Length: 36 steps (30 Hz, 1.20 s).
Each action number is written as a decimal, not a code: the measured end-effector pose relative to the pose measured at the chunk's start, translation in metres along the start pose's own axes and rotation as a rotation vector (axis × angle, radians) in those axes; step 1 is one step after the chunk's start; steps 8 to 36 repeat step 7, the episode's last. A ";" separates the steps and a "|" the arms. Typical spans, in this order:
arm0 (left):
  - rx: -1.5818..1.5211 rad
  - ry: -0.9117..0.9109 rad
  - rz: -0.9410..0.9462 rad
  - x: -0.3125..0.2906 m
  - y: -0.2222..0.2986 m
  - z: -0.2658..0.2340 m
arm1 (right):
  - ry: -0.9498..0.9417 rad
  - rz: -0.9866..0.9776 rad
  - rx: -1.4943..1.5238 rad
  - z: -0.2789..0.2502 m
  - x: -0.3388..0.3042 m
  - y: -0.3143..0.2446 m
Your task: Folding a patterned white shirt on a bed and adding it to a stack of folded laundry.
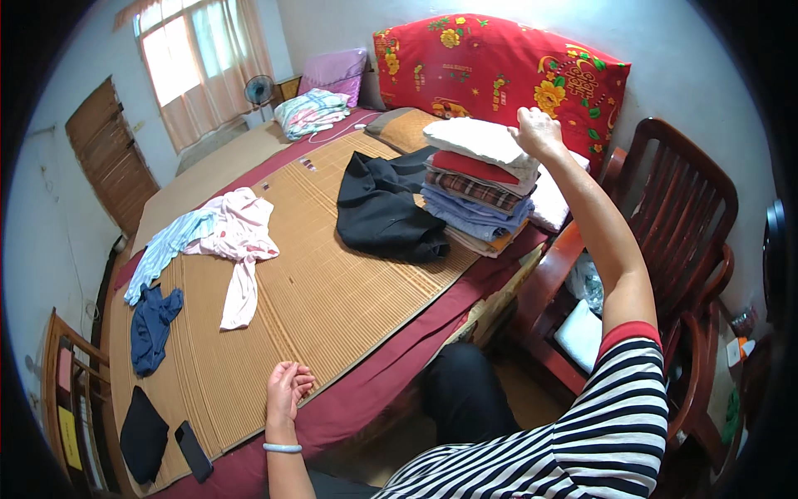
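My left hand (288,389) hovers over the near edge of the woven bamboo mat (332,291), its fingers loosely curled and holding nothing. A pale bracelet (283,448) circles that wrist. Stretched far out, my right hand (539,133) is closed at the right edge of a white folded garment (478,137), on top of a stack of folded clothes. Whether anything is inside those fingers is hidden. Beneath the white piece lie a red garment (474,166), a plaid one (474,191) and blue ones (474,218). Black trousers (378,216) lie crumpled left of the stack.
A pink garment (237,229), a light blue striped one (170,245) and a navy one (154,333) lie on the left. Near them are a black cloth (143,437) and a phone (194,452). A wooden armchair (677,191) stands right, against the bed; a red floral headboard (499,71) rises behind.
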<state>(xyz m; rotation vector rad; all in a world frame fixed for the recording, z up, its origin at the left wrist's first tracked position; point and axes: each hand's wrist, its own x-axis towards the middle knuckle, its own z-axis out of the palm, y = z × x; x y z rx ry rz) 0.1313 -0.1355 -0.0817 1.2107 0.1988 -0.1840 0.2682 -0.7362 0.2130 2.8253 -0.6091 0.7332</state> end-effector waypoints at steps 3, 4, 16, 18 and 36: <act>-0.015 0.008 -0.005 0.000 -0.001 0.004 | 0.053 -0.225 -0.099 0.010 -0.011 -0.017; -0.010 -0.005 -0.005 -0.001 -0.001 0.007 | -0.097 -0.161 -0.081 0.008 -0.014 -0.029; -0.006 -0.023 -0.023 -0.006 0.002 -0.001 | -0.053 -0.356 0.062 0.001 -0.034 -0.066; -0.006 -0.023 -0.023 -0.006 0.002 -0.001 | -0.053 -0.356 0.062 0.001 -0.034 -0.066; -0.006 -0.023 -0.023 -0.006 0.002 -0.001 | -0.053 -0.356 0.062 0.001 -0.034 -0.066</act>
